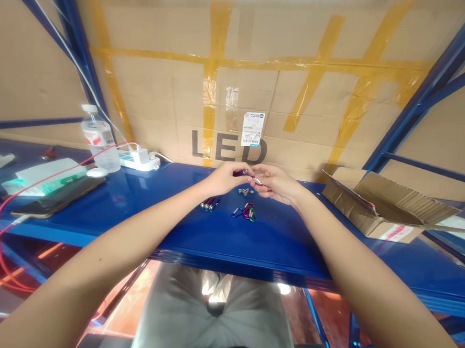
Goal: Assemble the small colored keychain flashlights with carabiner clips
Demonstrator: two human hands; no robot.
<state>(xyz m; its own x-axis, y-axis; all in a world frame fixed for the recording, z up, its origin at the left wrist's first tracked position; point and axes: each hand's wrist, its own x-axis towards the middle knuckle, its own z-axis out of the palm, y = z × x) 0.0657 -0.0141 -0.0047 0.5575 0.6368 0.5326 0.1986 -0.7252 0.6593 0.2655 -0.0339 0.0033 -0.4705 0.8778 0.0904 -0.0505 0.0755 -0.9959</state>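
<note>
Above the blue tabletop my two hands meet. My left hand (228,178) is closed around a small dark purple metal tube (239,173), its end towards the right hand. My right hand (275,183) pinches a small shiny pinkish carabiner (258,181), close against the tube's end; whether they are joined I cannot tell. Below the hands lies a small heap of silvery metal fittings (245,192). Nearer to me are several coloured carabiners (248,211), blue, purple-red and green. Several dark tubes with silver ends (209,203) lie side by side under my left wrist.
An open cardboard box (372,203) stands at the right. To the left are a plastic bottle (100,139), a white power strip (141,159), a tablet-like dark slab (61,197) and a red cable (1,217). A large cardboard sheet (162,101) closes off the back.
</note>
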